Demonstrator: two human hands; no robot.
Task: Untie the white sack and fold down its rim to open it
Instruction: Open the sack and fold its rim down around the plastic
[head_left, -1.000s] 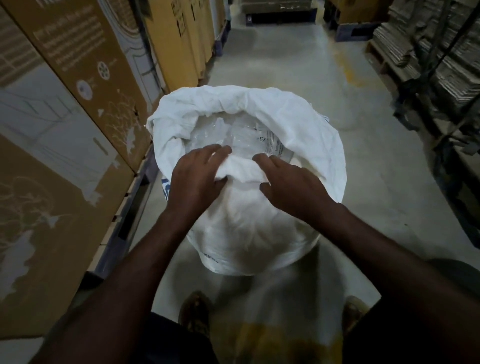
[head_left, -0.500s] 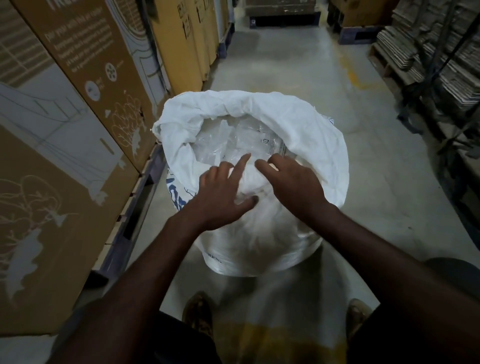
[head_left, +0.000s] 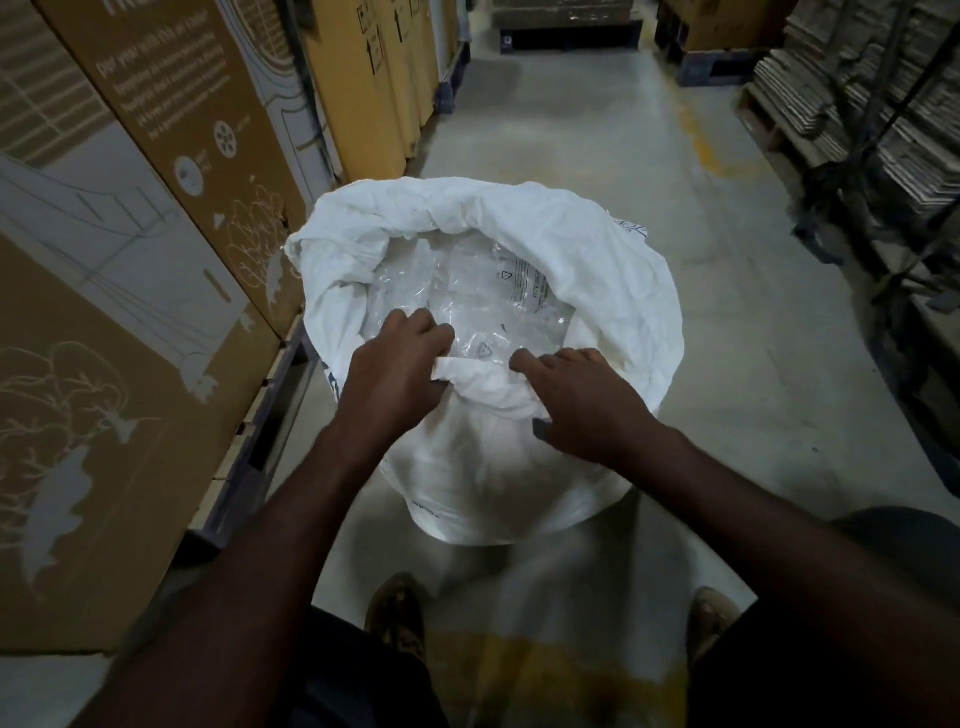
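The white sack (head_left: 613, 270) stands upright on the concrete floor in front of me, its mouth open and its rim rolled outward around the far and right sides. Clear plastic packets (head_left: 483, 296) show inside it. My left hand (head_left: 389, 374) grips the near rim, fingers curled over the edge into the sack. A hand's width to the right, my right hand (head_left: 582, 400) pinches the same near rim, fingers over the fold and thumb underneath. A bunched strip of white fabric (head_left: 478, 376) stretches between the two hands.
Tall brown cardboard boxes (head_left: 130, 312) on a dark pallet (head_left: 260, 441) stand close along the sack's left side. Stacked flat cardboard on racks (head_left: 857, 119) lines the right. An aisle of grey floor (head_left: 571, 130) runs ahead. My shoes (head_left: 397, 608) are just below the sack.
Both hands lifted off the near rim, came together, then spread apart and took hold of it again. The camera tilted slightly, so the sack sits a little further right.
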